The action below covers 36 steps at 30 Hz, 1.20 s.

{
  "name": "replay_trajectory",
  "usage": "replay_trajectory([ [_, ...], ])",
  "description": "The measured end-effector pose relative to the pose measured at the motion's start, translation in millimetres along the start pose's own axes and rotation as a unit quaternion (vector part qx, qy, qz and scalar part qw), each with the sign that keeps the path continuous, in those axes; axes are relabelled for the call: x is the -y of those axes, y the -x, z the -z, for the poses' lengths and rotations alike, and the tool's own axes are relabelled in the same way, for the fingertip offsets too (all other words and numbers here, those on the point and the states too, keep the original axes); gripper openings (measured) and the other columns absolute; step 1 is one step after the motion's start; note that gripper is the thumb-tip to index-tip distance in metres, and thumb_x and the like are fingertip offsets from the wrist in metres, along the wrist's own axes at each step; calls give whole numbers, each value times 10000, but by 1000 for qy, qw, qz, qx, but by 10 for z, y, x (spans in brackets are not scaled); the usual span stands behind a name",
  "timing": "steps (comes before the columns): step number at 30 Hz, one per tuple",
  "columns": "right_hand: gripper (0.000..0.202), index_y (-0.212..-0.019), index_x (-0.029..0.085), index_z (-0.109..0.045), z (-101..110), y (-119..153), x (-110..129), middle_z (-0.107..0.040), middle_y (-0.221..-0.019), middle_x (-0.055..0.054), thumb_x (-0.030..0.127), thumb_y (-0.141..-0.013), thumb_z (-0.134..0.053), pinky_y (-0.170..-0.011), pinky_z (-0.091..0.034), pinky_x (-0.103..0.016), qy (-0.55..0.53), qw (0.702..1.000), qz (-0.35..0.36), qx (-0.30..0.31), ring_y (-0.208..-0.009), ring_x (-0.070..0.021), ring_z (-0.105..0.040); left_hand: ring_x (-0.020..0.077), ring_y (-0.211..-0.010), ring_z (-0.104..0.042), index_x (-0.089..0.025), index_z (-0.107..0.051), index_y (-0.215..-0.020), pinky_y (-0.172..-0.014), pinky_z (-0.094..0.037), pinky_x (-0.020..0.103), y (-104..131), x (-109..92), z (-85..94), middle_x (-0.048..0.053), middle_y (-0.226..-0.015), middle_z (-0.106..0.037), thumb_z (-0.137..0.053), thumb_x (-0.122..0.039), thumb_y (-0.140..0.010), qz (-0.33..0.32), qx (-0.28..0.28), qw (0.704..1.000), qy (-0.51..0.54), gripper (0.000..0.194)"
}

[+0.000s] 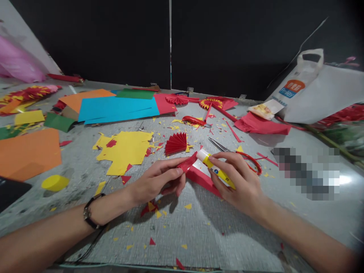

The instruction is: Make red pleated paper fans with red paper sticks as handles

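My left hand (159, 177) pinches a folded piece of red paper (189, 162) between thumb and fingers. In my right hand (238, 178) is a yellow glue stick (217, 170), its white end against or very close to the tip of that red paper; I cannot tell which. Beneath both hands lies a red paper strip (203, 181) on the table. Just beyond my left hand sits a pleated red paper fan (176, 143). Scissors with red handles (250, 161) lie behind my right hand, partly hidden by it.
Cut yellow paper (127, 148) lies left of centre, near blue sheets (119, 108) and an orange sheet (31, 151). A yellow cap-like piece (55, 183) is at left. Farther back are more red scissors (195, 121). A white plastic bag (307, 91) stands back right. Scraps litter the table.
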State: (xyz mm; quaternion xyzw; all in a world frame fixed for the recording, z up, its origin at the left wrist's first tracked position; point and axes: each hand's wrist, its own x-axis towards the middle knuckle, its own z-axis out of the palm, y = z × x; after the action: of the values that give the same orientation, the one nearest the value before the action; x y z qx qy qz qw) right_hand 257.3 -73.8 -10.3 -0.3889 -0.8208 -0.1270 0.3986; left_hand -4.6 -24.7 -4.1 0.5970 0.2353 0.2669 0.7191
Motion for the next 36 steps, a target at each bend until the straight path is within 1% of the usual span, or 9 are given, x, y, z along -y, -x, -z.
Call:
replay_trajectory([
  [5,419,-1366,201,-612,-8,-10,-21,-681,-1216,-135,49,-976,-637,-785,-640,-366,-10,1000,6,5,-1046,-253,-711,102,-523,-396,-162,-535,-1555,-472,-285,236,6,-2,-3,-11,-692,-618,-509,-359,-1098,3,-2,1000,-5,499],
  [9,388,-1361,164,-619,3,11,11,-679,-1221,-143,65,-987,-645,-802,-635,-336,-17,999,26,16,-1053,-235,-711,105,-540,-404,-155,-528,-1559,-478,-291,238,3,-15,-5,-8,-703,-611,-501,-352,-1104,0,8,1000,-17,496],
  [13,376,-1353,129,-613,34,16,102,-681,-1219,-154,43,-987,-629,-830,-632,-317,-30,998,47,30,-1071,-224,-712,98,-551,-403,-167,-493,-1575,-477,-300,226,1,0,0,-8,-747,-619,-496,-359,-1113,-3,32,999,-33,500],
  [15,369,-1344,115,-612,48,11,146,-685,-1219,-160,30,-985,-613,-810,-634,-309,-32,997,55,37,-1055,-220,-720,96,-559,-409,-158,-529,-1533,-485,-316,223,0,4,-1,-6,-759,-622,-496,-364,-1116,-4,36,998,-43,466],
  [19,371,-1348,109,-600,59,-1,191,-698,-1217,-162,26,-986,-592,-779,-647,-306,-31,997,63,45,-1030,-214,-736,89,-539,-411,-121,-640,-1361,-473,-311,225,-11,-27,-22,-3,-742,-621,-516,-367,-1104,9,19,997,-68,377],
  [23,356,-1349,120,-594,58,-11,201,-714,-1198,-155,49,-1000,-581,-736,-651,-305,-13,997,55,50,-998,-211,-749,84,-508,-424,-106,-673,-1279,-463,-307,231,-27,-69,-48,5,-725,-653,-535,-339,-1083,10,-12,996,-88,334],
  [26,335,-1326,103,-602,57,-21,212,-716,-1177,-156,45,-997,-579,-700,-640,-294,-1,997,55,48,-948,-202,-753,83,-499,-434,-101,-698,-1196,-459,-311,230,-30,-75,-53,13,-714,-669,-551,-353,-1076,10,-18,996,-90,316],
  [31,324,-1311,106,-615,50,-33,221,-725,-1159,-143,42,-994,-598,-653,-619,-271,25,997,53,44,-872,-176,-749,82,-487,-434,-107,-713,-1209,-445,-313,227,-25,-58,-49,14,-707,-676,-565,-382,-1073,5,-30,996,-87,341],
  [36,295,-1302,107,-633,37,-24,190,-726,-1157,-147,64,-1011,-599,-644,-616,-297,38,998,40,39,-862,-192,-747,84,-494,-445,-115,-734,-1116,-441,-327,230,-19,-35,-37,20,-721,-678,-565,-405,-1074,-6,-36,996,-83,339],
])
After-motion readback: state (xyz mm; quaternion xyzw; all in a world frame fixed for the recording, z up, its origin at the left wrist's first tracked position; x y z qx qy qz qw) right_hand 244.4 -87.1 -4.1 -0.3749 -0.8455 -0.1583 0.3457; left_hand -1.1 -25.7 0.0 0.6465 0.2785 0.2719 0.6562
